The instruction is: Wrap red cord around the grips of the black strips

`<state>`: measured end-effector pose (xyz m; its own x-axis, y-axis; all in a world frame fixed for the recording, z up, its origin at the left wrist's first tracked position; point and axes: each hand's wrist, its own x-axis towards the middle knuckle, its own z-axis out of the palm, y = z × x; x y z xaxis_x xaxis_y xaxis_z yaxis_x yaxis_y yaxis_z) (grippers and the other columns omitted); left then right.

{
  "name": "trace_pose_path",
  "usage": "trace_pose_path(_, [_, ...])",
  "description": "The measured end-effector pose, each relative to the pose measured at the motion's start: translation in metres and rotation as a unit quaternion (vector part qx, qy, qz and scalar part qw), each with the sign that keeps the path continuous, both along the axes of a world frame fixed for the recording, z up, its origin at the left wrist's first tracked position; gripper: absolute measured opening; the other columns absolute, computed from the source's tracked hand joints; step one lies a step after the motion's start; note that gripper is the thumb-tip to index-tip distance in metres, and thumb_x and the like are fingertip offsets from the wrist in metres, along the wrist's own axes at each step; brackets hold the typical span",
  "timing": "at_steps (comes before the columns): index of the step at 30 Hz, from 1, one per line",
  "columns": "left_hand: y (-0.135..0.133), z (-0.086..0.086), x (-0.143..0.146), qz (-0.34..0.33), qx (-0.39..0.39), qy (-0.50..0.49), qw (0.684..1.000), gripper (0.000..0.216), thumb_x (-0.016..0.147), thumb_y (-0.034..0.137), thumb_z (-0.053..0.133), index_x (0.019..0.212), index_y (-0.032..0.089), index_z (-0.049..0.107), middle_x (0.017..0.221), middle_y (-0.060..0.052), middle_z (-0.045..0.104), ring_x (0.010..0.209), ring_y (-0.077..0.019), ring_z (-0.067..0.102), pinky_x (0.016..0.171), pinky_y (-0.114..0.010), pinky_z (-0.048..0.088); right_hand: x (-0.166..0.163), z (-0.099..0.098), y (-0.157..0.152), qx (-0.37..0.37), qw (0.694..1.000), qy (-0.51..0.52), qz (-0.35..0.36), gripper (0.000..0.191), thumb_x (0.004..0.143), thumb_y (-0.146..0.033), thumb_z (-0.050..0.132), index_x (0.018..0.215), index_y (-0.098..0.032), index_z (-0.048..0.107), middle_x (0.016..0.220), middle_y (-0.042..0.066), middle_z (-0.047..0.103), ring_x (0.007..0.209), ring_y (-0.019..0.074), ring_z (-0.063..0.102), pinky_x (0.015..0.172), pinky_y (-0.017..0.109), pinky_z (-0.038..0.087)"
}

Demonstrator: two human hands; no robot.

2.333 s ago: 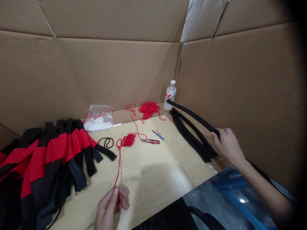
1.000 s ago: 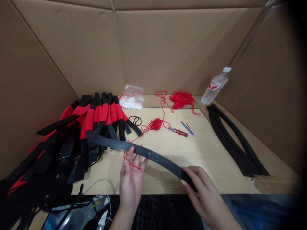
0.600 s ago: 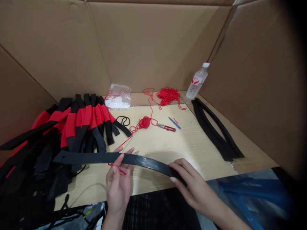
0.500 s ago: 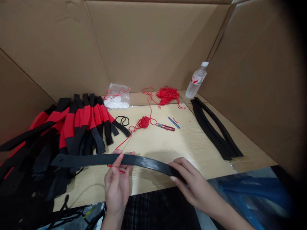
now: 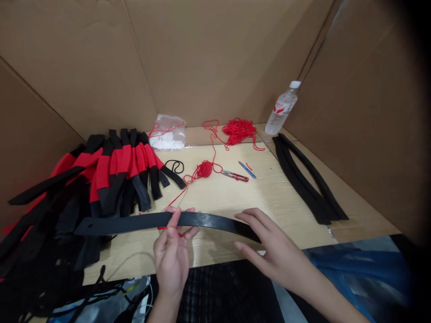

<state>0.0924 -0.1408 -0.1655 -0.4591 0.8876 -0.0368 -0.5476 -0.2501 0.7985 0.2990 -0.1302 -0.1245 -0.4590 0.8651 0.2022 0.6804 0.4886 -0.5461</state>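
A long, gently curved black strip [image 5: 208, 219] with a small hole near its left end lies crosswise above the near table edge. My left hand [image 5: 173, 260] is closed around its middle. Red cord [image 5: 164, 228] passes under the strip at those fingers and runs back to a small red cord ball [image 5: 204, 169]. At the strip's right end is my right hand [image 5: 274, 246], thumb and fingers apart, thumb below the strip and fingers over its far side; whether they touch it is unclear.
Black-and-red strips [image 5: 116, 168] are piled at left. Behind lie a bag of white bits [image 5: 168, 137], a black loop [image 5: 175, 166], a red cord heap [image 5: 239, 131], thread snips [image 5: 237, 176] and a slim blue tool [image 5: 247, 169]. A bottle [image 5: 283, 110] and black strips [image 5: 299, 184] are at right.
My right hand has loosened from the strip's right end, its thumb moving away from the fingers. My left hand keeps its hold. The whole view has shifted slightly.
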Motion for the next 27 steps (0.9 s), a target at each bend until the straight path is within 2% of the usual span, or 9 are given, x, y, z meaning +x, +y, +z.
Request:
trace_pose_path(3, [-0.002, 0.001, 0.003, -0.009, -0.010, -0.002, 1.000, 0.027, 0.079, 0.043, 0.074, 0.103, 0.031, 0.077, 0.134, -0.007, 0.064, 0.103, -0.0257, 0.070, 0.077, -0.035, 0.060, -0.020, 0.011, 0.004, 0.008, 1.000, 0.025, 0.005, 0.043, 0.090, -0.027, 0.060, 0.130, -0.020, 0.047, 0.126, 0.014, 0.056, 0.116, 0.0270, 0.057, 0.096, 0.046, 0.051])
trace_pose_path(5, [-0.004, 0.002, 0.005, -0.013, -0.020, -0.008, 1.000, 0.029, 0.077, 0.044, 0.075, 0.103, 0.030, 0.077, 0.139, -0.007, 0.060, 0.102, -0.0244, 0.070, 0.072, -0.030, 0.060, -0.036, 0.016, 0.008, -0.006, 0.999, 0.048, 0.017, 0.044, 0.089, -0.026, 0.062, 0.130, -0.019, 0.047, 0.124, 0.013, 0.058, 0.116, 0.0268, 0.057, 0.097, 0.046, 0.050])
trace_pose_path(8, [-0.009, 0.002, 0.007, -0.015, -0.041, -0.014, 0.999, 0.034, 0.073, 0.045, 0.078, 0.103, 0.030, 0.077, 0.138, -0.007, 0.061, 0.094, -0.0199, 0.071, 0.063, -0.021, 0.056, -0.058, 0.019, 0.012, -0.054, 0.995, 0.082, 0.032, 0.046, 0.088, -0.025, 0.063, 0.131, -0.018, 0.048, 0.121, 0.012, 0.063, 0.112, 0.0265, 0.061, 0.095, 0.044, 0.051])
trace_pose_path(11, [-0.013, 0.000, 0.007, -0.016, -0.061, -0.004, 0.998, 0.034, 0.071, 0.046, 0.080, 0.102, 0.031, 0.078, 0.136, -0.006, 0.063, 0.091, -0.0163, 0.070, 0.065, -0.018, 0.055, -0.072, 0.018, 0.015, -0.114, 0.985, 0.126, 0.044, 0.043, 0.088, -0.021, 0.061, 0.130, -0.020, 0.050, 0.118, 0.008, 0.068, 0.105, 0.0241, 0.065, 0.088, 0.039, 0.052])
trace_pose_path(15, [-0.014, -0.002, 0.006, -0.033, -0.053, 0.020, 0.998, 0.032, 0.072, 0.047, 0.078, 0.100, 0.032, 0.078, 0.146, -0.002, 0.054, 0.110, -0.0200, 0.064, 0.072, -0.018, 0.054, -0.078, 0.019, 0.018, -0.150, 0.973, 0.169, 0.039, 0.038, 0.082, -0.013, 0.063, 0.119, -0.022, 0.059, 0.110, 0.004, 0.072, 0.101, 0.0217, 0.067, 0.084, 0.034, 0.050])
trace_pose_path(18, [-0.014, -0.001, 0.006, -0.066, -0.043, 0.019, 0.997, 0.034, 0.079, 0.046, 0.072, 0.111, 0.034, 0.074, 0.150, 0.000, 0.049, 0.127, -0.0219, 0.053, 0.085, -0.020, 0.052, -0.079, 0.015, 0.021, -0.168, 0.963, 0.210, 0.013, 0.034, 0.078, -0.007, 0.063, 0.109, -0.022, 0.064, 0.106, 0.003, 0.073, 0.097, 0.0197, 0.067, 0.086, 0.033, 0.049])
trace_pose_path(21, [-0.013, 0.002, 0.006, -0.094, -0.044, -0.006, 0.995, 0.043, 0.087, 0.047, 0.062, 0.130, 0.039, 0.061, 0.152, 0.002, 0.046, 0.138, -0.0205, 0.042, 0.101, -0.026, 0.045, -0.081, 0.005, 0.022, -0.207, 0.939, 0.273, -0.016, 0.024, 0.079, -0.007, 0.061, 0.099, -0.020, 0.065, 0.097, 0.002, 0.072, 0.090, 0.0172, 0.066, 0.084, 0.031, 0.049])
trace_pose_path(24, [-0.011, 0.005, 0.007, -0.098, -0.042, -0.031, 0.994, 0.049, 0.092, 0.050, 0.051, 0.141, 0.044, 0.047, 0.155, 0.005, 0.041, 0.141, -0.0193, 0.039, 0.106, -0.031, 0.042, -0.083, -0.005, 0.019, -0.261, 0.904, 0.336, -0.043, 0.017, 0.081, -0.014, 0.061, 0.097, -0.019, 0.061, 0.092, 0.001, 0.068, 0.088, 0.0164, 0.063, 0.081, 0.030, 0.048])
trace_pose_path(27, [-0.010, 0.003, 0.008, -0.108, -0.050, -0.028, 0.992, 0.053, 0.093, 0.052, 0.049, 0.145, 0.044, 0.041, 0.156, 0.005, 0.041, 0.142, -0.0180, 0.039, 0.111, -0.031, 0.037, -0.086, -0.010, 0.016, -0.345, 0.853, 0.388, -0.045, 0.013, 0.084, -0.020, 0.057, 0.097, -0.021, 0.053, 0.073, -0.004, 0.060, 0.066, 0.0125, 0.057, 0.063, 0.025, 0.044])
